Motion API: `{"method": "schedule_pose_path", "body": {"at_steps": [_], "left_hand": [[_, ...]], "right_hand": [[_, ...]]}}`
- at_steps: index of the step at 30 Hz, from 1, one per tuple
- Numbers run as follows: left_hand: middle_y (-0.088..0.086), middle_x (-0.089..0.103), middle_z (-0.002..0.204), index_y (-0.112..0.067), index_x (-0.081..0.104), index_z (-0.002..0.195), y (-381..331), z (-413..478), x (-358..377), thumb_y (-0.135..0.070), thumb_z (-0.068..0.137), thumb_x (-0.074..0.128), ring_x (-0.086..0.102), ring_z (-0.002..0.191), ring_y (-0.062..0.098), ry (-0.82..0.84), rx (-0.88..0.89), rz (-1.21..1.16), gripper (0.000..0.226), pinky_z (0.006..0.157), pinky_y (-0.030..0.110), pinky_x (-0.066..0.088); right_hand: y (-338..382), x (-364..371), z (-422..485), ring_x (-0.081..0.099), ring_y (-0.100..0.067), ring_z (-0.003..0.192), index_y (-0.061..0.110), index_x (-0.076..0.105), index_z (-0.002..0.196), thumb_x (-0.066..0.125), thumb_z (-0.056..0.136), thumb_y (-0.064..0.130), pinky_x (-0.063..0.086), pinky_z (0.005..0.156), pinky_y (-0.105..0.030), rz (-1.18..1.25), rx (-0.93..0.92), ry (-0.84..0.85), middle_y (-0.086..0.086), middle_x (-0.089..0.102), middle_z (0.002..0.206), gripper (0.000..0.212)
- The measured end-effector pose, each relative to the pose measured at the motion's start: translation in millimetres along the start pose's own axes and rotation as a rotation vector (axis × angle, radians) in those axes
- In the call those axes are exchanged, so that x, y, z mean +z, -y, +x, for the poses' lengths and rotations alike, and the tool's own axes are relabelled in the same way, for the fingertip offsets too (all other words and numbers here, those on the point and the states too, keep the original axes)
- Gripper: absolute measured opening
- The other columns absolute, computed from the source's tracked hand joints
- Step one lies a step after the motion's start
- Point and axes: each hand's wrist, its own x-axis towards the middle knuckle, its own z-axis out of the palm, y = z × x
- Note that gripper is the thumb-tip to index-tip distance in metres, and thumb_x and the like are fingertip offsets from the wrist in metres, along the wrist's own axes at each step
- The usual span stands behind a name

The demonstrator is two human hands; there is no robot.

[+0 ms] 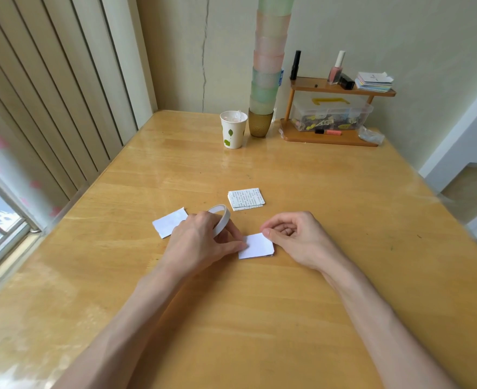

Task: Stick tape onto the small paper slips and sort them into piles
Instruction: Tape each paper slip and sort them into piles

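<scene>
1. The small white paper slip (256,246) lies flat on the wooden bench (287,318), near the middle and directly between the two hands, with its long axis running roughly left to right and tilted a little.
2. The left hand (200,242) touches the slip's left edge with its fingertips; its fingers are curled around the white roll of tape (219,220), which stands up on edge in the grasp.
3. The right hand (293,237) sits at the slip's right far corner, thumb and forefinger pinched together just above that corner. Whether they hold a pulled tape end or the paper itself is too small to tell.
4. Judged from this, the taping step is in hand: the tape must be laid from the left, where the roll is, across toward the right. Both hands are equally close, so neither needs to reach.
5. Left of the left hand lies a blank white slip (170,222), partly hidden by that hand and likely a pile of finished ones. Just beyond the hands sits a stack of printed paper slips (246,199).
6. The bench is open on the near side and to the right. The white paper cup (233,130), the amber cup under the tall stack of pastel cups (260,122) and the small wooden shelf (330,137) stand well apart at the far edge.
</scene>
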Motion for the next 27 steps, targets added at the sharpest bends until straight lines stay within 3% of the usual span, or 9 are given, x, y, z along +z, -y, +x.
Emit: {"method": "schedule_pose_path", "body": {"at_steps": [6, 10, 15, 23, 27], "left_hand": [[-0.014, 0.064, 0.069, -0.039, 0.075, 0.076, -3, 0, -1, -0.053, 0.078, 0.085, 0.06, 0.068, 0.004, 0.032, -0.031, 0.021, 0.017, 0.06, 0.025, 0.044], [-0.016, 0.062, 0.066, -0.038, 0.075, 0.077, -3, 0, -1, -0.052, 0.078, 0.086, 0.058, 0.064, 0.003, 0.038, -0.038, 0.016, 0.018, 0.058, 0.023, 0.04], [-0.017, 0.063, 0.065, -0.036, 0.077, 0.079, -3, 0, -1, -0.052, 0.079, 0.085, 0.058, 0.064, 0.0, 0.043, -0.036, 0.03, 0.018, 0.058, 0.021, 0.039], [-0.018, 0.062, 0.063, -0.035, 0.077, 0.08, -4, 0, -1, -0.05, 0.079, 0.085, 0.057, 0.065, -0.005, 0.042, -0.037, 0.032, 0.017, 0.056, 0.018, 0.037], [-0.018, 0.061, 0.062, -0.036, 0.077, 0.08, -4, 0, -1, -0.053, 0.079, 0.084, 0.057, 0.065, -0.004, 0.041, -0.033, 0.041, 0.019, 0.055, 0.017, 0.036]], "right_hand": [[1, 1, -1, 0.049, 0.002, 0.06, 0.025, 0.079, 0.087, 0.075, 0.094, 0.018, 0.044, 0.063, -0.014, -0.044, -0.001, -0.012, 0.014, 0.066, 0.07, 0.011], [6, 2, -5, 0.046, -0.004, 0.057, 0.025, 0.079, 0.085, 0.08, 0.088, 0.025, 0.045, 0.06, -0.022, -0.088, -0.012, -0.019, 0.014, 0.062, 0.068, 0.003], [10, 6, -8, 0.047, -0.001, 0.051, 0.027, 0.075, 0.086, 0.087, 0.081, 0.028, 0.045, 0.06, -0.022, -0.179, -0.035, -0.049, 0.013, 0.058, 0.066, 0.013], [12, 5, -11, 0.047, -0.006, 0.062, 0.033, 0.075, 0.097, 0.086, 0.083, 0.036, 0.052, 0.073, -0.03, -0.293, -0.092, -0.068, 0.009, 0.059, 0.092, 0.018], [13, -1, -14, 0.054, -0.006, 0.073, 0.035, 0.076, 0.107, 0.087, 0.08, 0.042, 0.051, 0.078, -0.022, -0.307, -0.085, 0.017, 0.011, 0.06, 0.101, 0.03]]}}
